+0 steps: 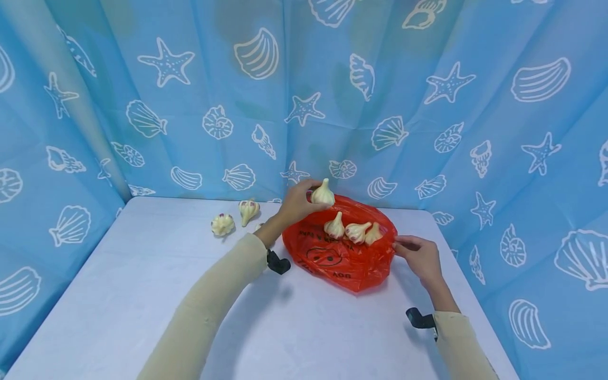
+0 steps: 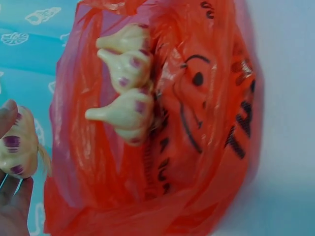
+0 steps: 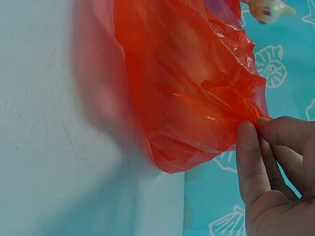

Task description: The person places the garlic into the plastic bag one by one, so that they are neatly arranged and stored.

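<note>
My left hand (image 1: 295, 203) grips a garlic bulb (image 1: 323, 194) over the back left of a red plastic bag (image 1: 328, 272). The left wrist view shows purple patches on this held bulb (image 2: 20, 145), with a thumb and fingers round it. Inside the bag's open mouth lie three garlic bulbs: a left one (image 1: 334, 227), a middle one (image 1: 357, 231) and a right one (image 1: 373, 234). At the bag's right edge, my right hand (image 1: 421, 259) pinches the plastic between thumb and fingers (image 3: 252, 160), pulling a crease into it.
Two more garlic bulbs, one round (image 1: 222, 225) and one with a stem (image 1: 249, 211), lie on the white table (image 1: 157, 253) left of the bag. Another pale piece is mostly hidden by my left forearm. A blue curtain (image 1: 199, 95) with shell prints surrounds the table.
</note>
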`<act>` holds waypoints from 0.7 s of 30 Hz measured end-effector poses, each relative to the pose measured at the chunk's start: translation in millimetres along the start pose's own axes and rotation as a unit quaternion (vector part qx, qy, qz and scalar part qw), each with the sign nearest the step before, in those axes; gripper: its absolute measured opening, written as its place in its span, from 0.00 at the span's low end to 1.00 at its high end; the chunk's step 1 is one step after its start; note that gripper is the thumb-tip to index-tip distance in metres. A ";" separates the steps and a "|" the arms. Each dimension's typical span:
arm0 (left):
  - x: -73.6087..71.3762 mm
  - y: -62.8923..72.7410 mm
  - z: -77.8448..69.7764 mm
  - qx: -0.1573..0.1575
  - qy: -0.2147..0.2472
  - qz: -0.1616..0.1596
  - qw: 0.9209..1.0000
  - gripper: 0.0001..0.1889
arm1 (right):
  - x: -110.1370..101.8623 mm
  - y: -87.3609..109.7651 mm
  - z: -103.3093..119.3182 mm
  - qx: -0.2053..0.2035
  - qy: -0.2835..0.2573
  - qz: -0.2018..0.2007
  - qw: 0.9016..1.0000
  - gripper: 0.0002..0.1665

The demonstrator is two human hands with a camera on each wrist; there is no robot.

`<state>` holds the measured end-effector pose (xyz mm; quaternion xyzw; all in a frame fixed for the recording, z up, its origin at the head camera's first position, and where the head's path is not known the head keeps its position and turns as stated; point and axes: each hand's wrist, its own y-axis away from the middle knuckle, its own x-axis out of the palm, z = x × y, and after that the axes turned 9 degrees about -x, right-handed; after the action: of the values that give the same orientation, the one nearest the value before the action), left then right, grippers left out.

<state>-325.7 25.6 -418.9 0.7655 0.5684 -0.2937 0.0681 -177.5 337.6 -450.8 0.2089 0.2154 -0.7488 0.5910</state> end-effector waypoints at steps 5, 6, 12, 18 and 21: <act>9.5 0.4 8.6 0.000 -0.020 -0.003 1.000 0.33 | 0.8 -0.2 -0.9 -0.003 0.002 -0.001 1.000 0.26; 10.6 0.5 10.6 -0.001 -0.022 -0.004 1.000 0.32 | 0.9 -0.4 -1.0 -0.003 0.001 -0.001 1.000 0.26; 17.5 3.5 24.4 -0.018 -0.026 0.006 0.999 0.32 | 2.7 0.2 -2.1 -0.006 -0.002 -0.002 1.000 0.25; 24.3 6.7 35.1 -0.044 -0.049 0.012 0.998 0.32 | 3.4 0.0 -3.3 -0.005 0.003 -0.002 1.000 0.25; 25.9 7.7 37.9 -0.063 -0.056 0.014 0.996 0.32 | 3.6 -0.6 -3.8 -0.004 0.002 -0.002 1.000 0.25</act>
<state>-328.2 27.9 -465.3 0.7498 0.5706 -0.2986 0.1520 -178.7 337.0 -455.9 0.2081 0.2200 -0.7487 0.5897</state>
